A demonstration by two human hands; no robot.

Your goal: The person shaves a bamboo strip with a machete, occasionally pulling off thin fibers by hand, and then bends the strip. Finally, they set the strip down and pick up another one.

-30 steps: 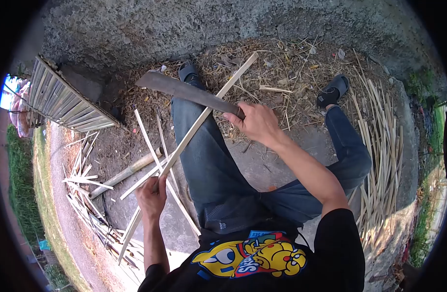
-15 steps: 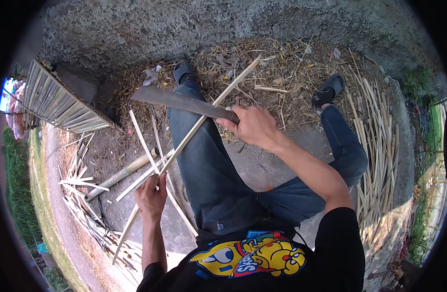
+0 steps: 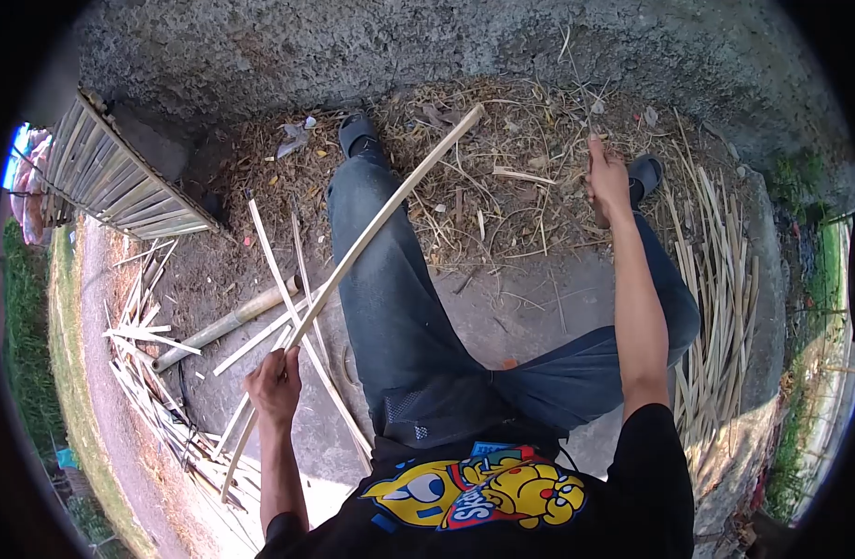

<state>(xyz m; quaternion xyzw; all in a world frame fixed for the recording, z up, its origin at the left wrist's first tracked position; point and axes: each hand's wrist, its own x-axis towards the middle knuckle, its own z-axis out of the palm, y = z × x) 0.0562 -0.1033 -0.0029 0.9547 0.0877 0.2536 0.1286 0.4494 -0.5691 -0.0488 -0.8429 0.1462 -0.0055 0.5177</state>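
1. Off the long strip (image 3: 384, 217) now, my right hand (image 3: 609, 182) has swung out near the right shoe (image 3: 646, 172).
2. That strip slants forward and rightward from my left hand (image 3: 273, 384), the nearer one, which grasps it, and crosses my left leg (image 3: 381, 312).
3. My right fingers curl; what they grip, I can't tell.
4. Beyond my right leg lie loose strips (image 3: 725, 279).

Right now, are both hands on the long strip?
No, only the left hand grips the strip; the right hand is well away, near the right sandal.
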